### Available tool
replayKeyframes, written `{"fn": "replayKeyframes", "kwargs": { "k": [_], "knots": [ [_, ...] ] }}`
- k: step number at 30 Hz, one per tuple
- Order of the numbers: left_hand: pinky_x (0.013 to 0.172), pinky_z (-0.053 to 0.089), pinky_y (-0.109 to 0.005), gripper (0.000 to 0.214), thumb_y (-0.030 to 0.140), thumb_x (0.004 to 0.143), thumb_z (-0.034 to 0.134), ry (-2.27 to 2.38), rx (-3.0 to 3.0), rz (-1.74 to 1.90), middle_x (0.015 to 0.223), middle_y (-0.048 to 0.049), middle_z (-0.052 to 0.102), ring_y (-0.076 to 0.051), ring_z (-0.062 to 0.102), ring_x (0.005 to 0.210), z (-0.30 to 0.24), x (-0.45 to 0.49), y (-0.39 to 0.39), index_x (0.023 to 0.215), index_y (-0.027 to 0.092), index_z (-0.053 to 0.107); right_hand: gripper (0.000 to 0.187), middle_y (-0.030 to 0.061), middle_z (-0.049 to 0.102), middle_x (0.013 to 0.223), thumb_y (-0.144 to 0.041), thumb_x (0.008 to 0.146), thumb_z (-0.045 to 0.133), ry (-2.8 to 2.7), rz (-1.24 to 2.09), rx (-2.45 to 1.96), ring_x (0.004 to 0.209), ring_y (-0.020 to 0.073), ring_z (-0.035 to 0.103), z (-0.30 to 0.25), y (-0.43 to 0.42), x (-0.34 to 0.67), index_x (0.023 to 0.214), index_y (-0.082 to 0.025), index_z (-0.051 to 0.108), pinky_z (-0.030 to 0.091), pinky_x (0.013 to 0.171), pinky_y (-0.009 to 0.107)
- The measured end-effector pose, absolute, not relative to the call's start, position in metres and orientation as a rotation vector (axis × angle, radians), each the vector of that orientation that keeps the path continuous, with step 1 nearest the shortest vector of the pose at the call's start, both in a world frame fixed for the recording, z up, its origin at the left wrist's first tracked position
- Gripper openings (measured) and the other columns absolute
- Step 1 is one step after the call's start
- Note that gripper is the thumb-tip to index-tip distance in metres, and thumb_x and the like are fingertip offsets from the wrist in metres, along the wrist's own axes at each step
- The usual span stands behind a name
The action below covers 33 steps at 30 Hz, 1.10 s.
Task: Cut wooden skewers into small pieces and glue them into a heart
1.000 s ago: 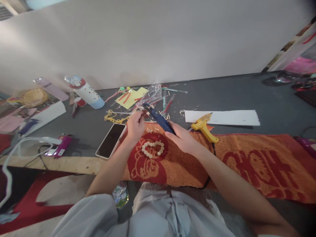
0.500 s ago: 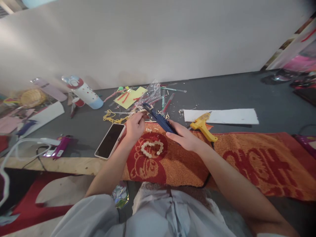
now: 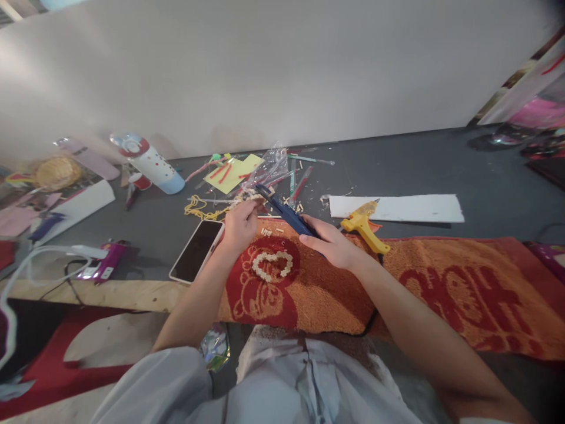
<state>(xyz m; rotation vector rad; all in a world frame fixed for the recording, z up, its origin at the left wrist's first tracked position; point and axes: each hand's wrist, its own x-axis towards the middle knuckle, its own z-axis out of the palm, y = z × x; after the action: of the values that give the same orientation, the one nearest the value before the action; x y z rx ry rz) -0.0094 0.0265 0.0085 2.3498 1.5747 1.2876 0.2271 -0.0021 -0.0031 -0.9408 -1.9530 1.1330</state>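
Observation:
My right hand (image 3: pixel 332 241) is wrapped around a long dark blue hand tool (image 3: pixel 289 215), whose exact kind I cannot make out. The tool slants up and left, its far end beside my left hand (image 3: pixel 241 224). The fingers of that hand are pinched together near the tool's tip, and whatever is between them is hidden. Below both hands, a heart outline of small cream pieces (image 3: pixel 260 272) lies on an orange and red towel (image 3: pixel 326 294). Loose cream bits (image 3: pixel 266 232) are scattered at the towel's upper edge and beyond it.
A phone (image 3: pixel 196 252) lies left of my left forearm. To the right are a yellow glue gun (image 3: pixel 364 227) and a white strip (image 3: pixel 419 208). Behind sit yellow paper (image 3: pixel 229 179), clear plastic (image 3: pixel 273 165) and yellow yarn (image 3: pixel 198 207). A dotted bottle (image 3: pixel 154 168) and a purple power strip (image 3: pixel 108 262) are leftward.
My right hand and the blue tool have shifted very slightly. My left hand keeps its pinch in nearly the same place, and the cream heart looks unchanged.

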Motion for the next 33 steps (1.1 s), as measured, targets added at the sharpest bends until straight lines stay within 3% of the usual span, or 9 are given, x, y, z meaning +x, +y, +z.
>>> {"fn": "replayKeyframes", "kwargs": {
  "k": [9, 14, 17, 19, 21, 25, 29, 33],
  "knots": [
    [0.079, 0.052, -0.03, 0.024, 0.018, 0.088, 0.043, 1.623, 2.368, 1.225, 0.087, -0.007, 0.073, -0.018, 0.067, 0.084, 0.006, -0.009, 0.028, 0.092, 0.018, 0.066, 0.044, 0.0095, 0.062, 0.129, -0.042, 0.09, 0.051, -1.912, 1.129, -0.963, 0.117, 0.0282, 0.057, -0.005, -0.003, 0.223, 0.129, -0.021, 0.053, 0.041, 0.102, 0.047],
    [0.094, 0.046, -0.042, 0.013, 0.028, 0.087, 0.054, 1.735, 2.48, 1.421, 0.098, -0.0115, 0.067, -0.024, 0.061, 0.102, 0.014, 0.001, 0.017, 0.093, 0.017, 0.059, 0.045, 0.012, 0.062, 0.126, -0.044, 0.089, 0.05, -1.845, 1.089, -1.002, 0.115, 0.0277, 0.057, -0.007, -0.004, 0.219, 0.126, -0.018, 0.053, 0.041, 0.101, 0.046],
    [0.079, 0.049, -0.037, 0.02, 0.035, 0.088, 0.054, 1.713, 2.393, 1.348, 0.076, -0.0058, 0.062, -0.02, 0.061, 0.078, 0.018, 0.009, 0.007, 0.076, 0.019, 0.053, 0.042, 0.0108, 0.065, 0.119, -0.046, 0.09, 0.049, -1.808, 1.069, -0.985, 0.109, 0.0267, 0.058, -0.007, -0.005, 0.218, 0.122, -0.018, 0.054, 0.043, 0.097, 0.044],
    [0.07, 0.05, -0.033, 0.026, 0.042, 0.088, 0.054, 1.672, 2.276, 1.193, 0.07, -0.0033, 0.06, -0.017, 0.06, 0.068, 0.018, 0.016, 0.002, 0.076, 0.019, 0.055, 0.041, 0.0101, 0.064, 0.119, -0.046, 0.091, 0.048, -1.798, 1.073, -0.933, 0.109, 0.0259, 0.059, -0.006, -0.006, 0.216, 0.121, -0.018, 0.054, 0.044, 0.097, 0.042],
    [0.069, 0.052, -0.032, 0.034, 0.051, 0.085, 0.057, 1.547, 2.146, 1.114, 0.078, -0.0054, 0.066, -0.019, 0.063, 0.072, 0.016, 0.022, -0.001, 0.088, 0.017, 0.059, 0.041, 0.0102, 0.064, 0.121, -0.046, 0.092, 0.047, -1.786, 1.084, -0.887, 0.111, 0.0259, 0.058, -0.006, -0.007, 0.214, 0.122, -0.019, 0.054, 0.043, 0.099, 0.042],
    [0.085, 0.056, -0.036, 0.056, 0.063, 0.082, 0.056, 1.092, 1.868, 1.102, 0.111, -0.0125, 0.067, -0.023, 0.067, 0.098, 0.009, 0.033, -0.001, 0.115, 0.018, 0.055, 0.047, 0.0106, 0.06, 0.13, -0.048, 0.092, 0.046, -1.782, 1.112, -0.813, 0.12, 0.0271, 0.054, -0.006, -0.012, 0.207, 0.13, -0.02, 0.049, 0.04, 0.105, 0.045],
    [0.094, 0.054, -0.038, 0.06, 0.063, 0.08, 0.059, 0.909, 1.697, 1.113, 0.121, -0.0143, 0.063, -0.023, 0.064, 0.108, 0.007, 0.04, -0.003, 0.121, 0.021, 0.05, 0.048, 0.0102, 0.06, 0.129, -0.049, 0.093, 0.044, -1.797, 1.104, -0.784, 0.121, 0.0269, 0.054, -0.008, -0.014, 0.203, 0.131, -0.02, 0.049, 0.04, 0.105, 0.044],
    [0.094, 0.054, -0.039, 0.06, 0.061, 0.079, 0.062, 0.892, 1.66, 1.149, 0.119, -0.0152, 0.064, -0.024, 0.064, 0.109, 0.009, 0.043, -0.006, 0.121, 0.02, 0.049, 0.052, 0.0118, 0.056, 0.137, -0.051, 0.093, 0.044, -1.812, 1.101, -0.762, 0.125, 0.0276, 0.052, -0.007, -0.014, 0.203, 0.133, -0.018, 0.048, 0.039, 0.107, 0.044]
  ]
}}
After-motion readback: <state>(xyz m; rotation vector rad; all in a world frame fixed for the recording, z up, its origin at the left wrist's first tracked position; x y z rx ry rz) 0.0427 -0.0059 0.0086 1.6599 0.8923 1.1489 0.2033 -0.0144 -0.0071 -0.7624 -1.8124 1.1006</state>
